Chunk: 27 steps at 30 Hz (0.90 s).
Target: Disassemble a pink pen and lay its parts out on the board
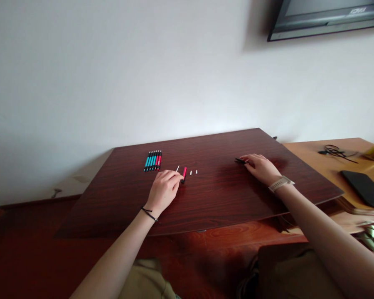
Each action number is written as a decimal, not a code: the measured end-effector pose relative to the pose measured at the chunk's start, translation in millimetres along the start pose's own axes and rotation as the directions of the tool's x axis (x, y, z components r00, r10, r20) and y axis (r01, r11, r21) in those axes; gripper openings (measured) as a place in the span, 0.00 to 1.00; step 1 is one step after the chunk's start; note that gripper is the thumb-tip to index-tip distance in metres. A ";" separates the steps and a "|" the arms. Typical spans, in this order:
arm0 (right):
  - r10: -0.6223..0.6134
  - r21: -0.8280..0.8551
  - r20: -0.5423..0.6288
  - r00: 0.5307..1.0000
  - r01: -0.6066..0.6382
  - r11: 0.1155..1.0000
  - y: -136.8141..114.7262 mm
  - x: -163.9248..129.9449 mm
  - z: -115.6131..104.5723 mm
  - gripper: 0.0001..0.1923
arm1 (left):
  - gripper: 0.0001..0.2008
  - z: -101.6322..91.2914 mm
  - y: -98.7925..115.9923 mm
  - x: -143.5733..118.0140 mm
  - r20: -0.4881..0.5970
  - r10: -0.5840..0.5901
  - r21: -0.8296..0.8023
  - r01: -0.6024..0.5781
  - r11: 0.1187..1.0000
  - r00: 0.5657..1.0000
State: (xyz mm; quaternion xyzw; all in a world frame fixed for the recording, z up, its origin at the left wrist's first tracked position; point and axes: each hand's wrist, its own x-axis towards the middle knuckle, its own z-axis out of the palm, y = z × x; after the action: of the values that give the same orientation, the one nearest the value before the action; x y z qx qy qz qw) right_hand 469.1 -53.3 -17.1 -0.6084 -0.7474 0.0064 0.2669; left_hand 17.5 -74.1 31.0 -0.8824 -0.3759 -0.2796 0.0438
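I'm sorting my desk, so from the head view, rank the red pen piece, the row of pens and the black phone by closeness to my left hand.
1. Red pen piece, at the left hand fingers.
2. Row of pens, behind, leftward.
3. Black phone, far right.

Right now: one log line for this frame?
left hand: touching red pen | right hand: on black pen | pen row: lying apart | two white bits: beside red pen

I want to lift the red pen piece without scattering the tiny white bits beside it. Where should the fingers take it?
Probably pinch the red pen piece across its middle, coming from above and the left hand side. It lies flat on the dark table, pointing away from the person, its long sides exposed. The white bits sit apart on its right, so avoid that side.
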 end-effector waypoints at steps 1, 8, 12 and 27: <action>-0.003 0.008 -0.002 1.000 0.003 1.000 0.2 0.5 0.0 0.19 | 0.13 1.1 1.0 1.1 -0.001 0.002 -0.004 -0.002 1.000 1.000; 0.002 0.072 -0.041 0.999 0.000 0.997 -6.2 9.5 6.1 0.17 | 0.13 10.9 12.2 9.4 -0.006 0.006 -0.021 -0.006 1.000 1.000; 0.012 0.224 -0.013 1.000 -0.009 0.975 -21.6 13.9 10.3 0.17 | 0.13 16.2 20.9 12.8 0.007 0.026 -0.035 -0.026 0.999 1.000; -0.184 0.741 0.059 0.981 0.080 0.667 -143.7 23.1 26.5 0.15 | 0.25 47.1 69.0 32.1 0.329 -0.613 -0.928 0.367 -0.067 0.719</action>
State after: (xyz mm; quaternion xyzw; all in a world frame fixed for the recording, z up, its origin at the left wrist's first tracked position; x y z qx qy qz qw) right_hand 325.5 -61.2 17.3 -0.3923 -0.7394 0.3258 0.4396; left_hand 104.7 -89.3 17.5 -0.4611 -0.3923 -0.5287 -0.5949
